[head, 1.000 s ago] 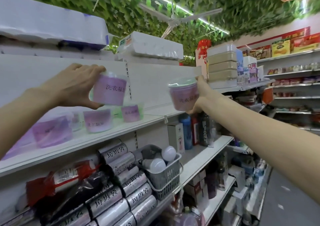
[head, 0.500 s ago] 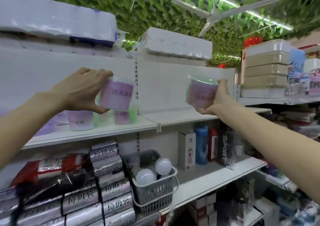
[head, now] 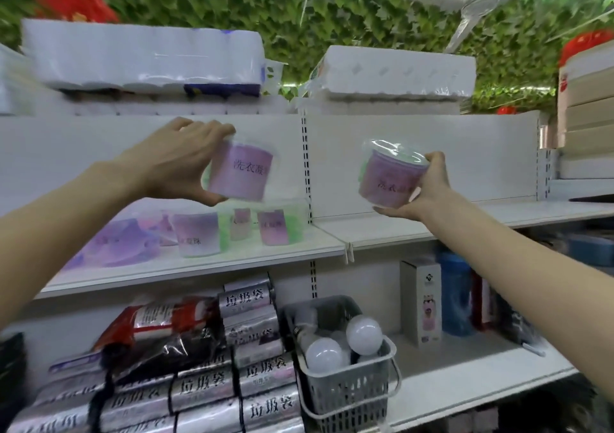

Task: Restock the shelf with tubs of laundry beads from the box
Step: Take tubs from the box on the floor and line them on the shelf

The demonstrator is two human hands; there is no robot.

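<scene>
While my left hand (head: 172,167) grips one tub (head: 241,173) and my right hand (head: 432,193) a tilted tub (head: 387,180), crooked landings may topple shelved tubs (head: 197,233).

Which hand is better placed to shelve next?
Probably left: the left hand holds the left-hand tub just above the shelved tubs; the right hand holds the right-hand tub tilted, over the neighbouring bay.

I see white back panel (head: 415,160), green leaves (head: 332,17) all over ceiling, fan (head: 478,5) top rt, red decor (head: 74,1) top left.
</scene>
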